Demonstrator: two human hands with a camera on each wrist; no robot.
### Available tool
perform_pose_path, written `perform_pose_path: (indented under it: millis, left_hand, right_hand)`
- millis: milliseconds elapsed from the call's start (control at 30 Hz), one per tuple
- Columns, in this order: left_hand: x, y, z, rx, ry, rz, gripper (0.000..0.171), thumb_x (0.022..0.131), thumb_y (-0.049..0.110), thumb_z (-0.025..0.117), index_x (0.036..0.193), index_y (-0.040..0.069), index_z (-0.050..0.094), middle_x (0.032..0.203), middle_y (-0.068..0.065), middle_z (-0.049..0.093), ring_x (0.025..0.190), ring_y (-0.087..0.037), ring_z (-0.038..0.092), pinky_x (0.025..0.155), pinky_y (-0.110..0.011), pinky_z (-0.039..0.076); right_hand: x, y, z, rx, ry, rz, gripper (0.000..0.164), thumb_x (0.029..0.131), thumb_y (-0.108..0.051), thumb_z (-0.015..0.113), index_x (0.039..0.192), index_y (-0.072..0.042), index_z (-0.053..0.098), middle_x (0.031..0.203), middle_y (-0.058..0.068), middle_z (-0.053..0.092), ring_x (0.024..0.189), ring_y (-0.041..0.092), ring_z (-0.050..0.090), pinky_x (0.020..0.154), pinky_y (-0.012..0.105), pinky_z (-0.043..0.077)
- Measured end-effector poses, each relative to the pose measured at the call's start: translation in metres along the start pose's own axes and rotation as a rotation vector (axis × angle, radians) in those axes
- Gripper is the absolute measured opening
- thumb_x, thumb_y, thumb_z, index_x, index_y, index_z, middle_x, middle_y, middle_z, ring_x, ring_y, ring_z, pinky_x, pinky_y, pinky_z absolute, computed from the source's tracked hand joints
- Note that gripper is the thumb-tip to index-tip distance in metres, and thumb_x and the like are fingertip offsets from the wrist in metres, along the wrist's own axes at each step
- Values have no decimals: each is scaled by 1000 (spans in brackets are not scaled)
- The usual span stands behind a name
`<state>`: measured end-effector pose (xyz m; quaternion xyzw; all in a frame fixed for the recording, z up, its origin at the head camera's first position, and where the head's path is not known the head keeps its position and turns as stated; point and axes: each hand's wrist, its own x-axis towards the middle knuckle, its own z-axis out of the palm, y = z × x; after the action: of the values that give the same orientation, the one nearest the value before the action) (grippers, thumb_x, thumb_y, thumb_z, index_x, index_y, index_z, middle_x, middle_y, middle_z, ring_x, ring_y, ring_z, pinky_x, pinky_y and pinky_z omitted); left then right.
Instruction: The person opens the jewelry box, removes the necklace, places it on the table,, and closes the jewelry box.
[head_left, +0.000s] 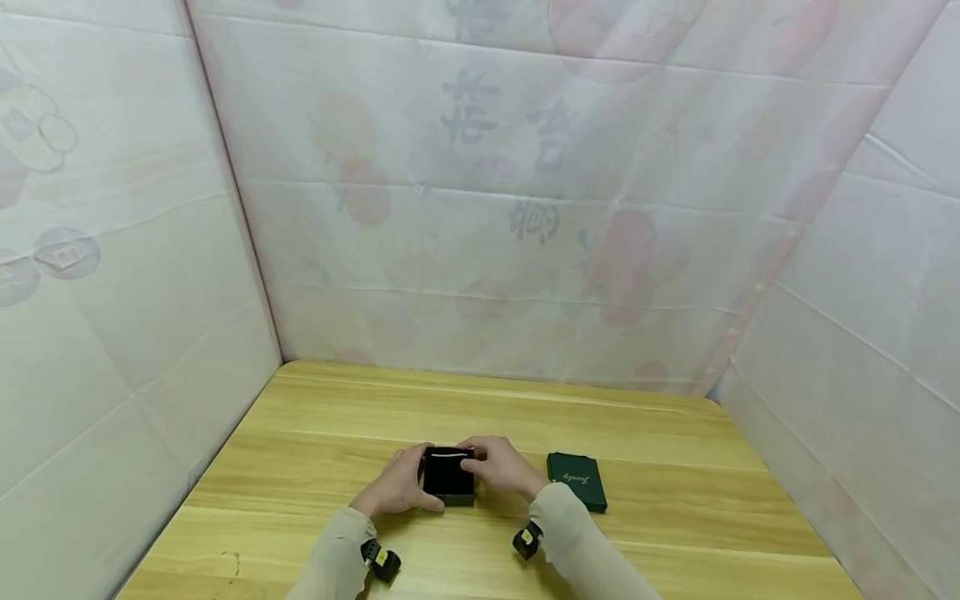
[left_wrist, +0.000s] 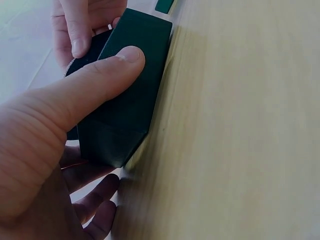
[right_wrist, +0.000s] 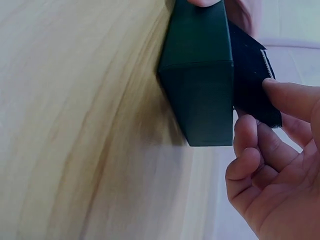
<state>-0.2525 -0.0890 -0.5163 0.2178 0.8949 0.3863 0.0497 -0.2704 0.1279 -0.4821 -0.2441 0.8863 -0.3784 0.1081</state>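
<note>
A dark green jewelry box base (head_left: 459, 501) sits on the table, lidless in the head view. My left hand (head_left: 396, 485) grips it from the left, thumb pressed on the near side (left_wrist: 135, 95). With thumb and fingers, my right hand (head_left: 501, 465) pinches the edge of a black padded insert (right_wrist: 250, 75), which sticks up out of the box at a tilt. Along the insert's far edge runs a thin silver chain (head_left: 448, 455), close to the right thumb in the right wrist view. The inside of the box beneath the insert is hidden.
The green lid (head_left: 579, 483) with gold lettering lies to the right of the box, just beyond the right wrist. Under everything is a wood-grain table (head_left: 420, 400). Pale printed fabric walls (head_left: 480, 250) enclose it at the back and both sides.
</note>
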Motion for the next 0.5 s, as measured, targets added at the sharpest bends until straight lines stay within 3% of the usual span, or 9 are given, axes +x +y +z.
perform_pose_path:
  millis: [500]
  left_hand:
    - [0,0,1,0,9,7,85,57,42,80,126,10,41,109,-2,48,98,-23,39,81,-43,36]
  right_hand:
    - [-2,-1,-4,20,6,14,28,88,-31,54,115,-24,57,77,-1,57,55,13,45,50,27,39]
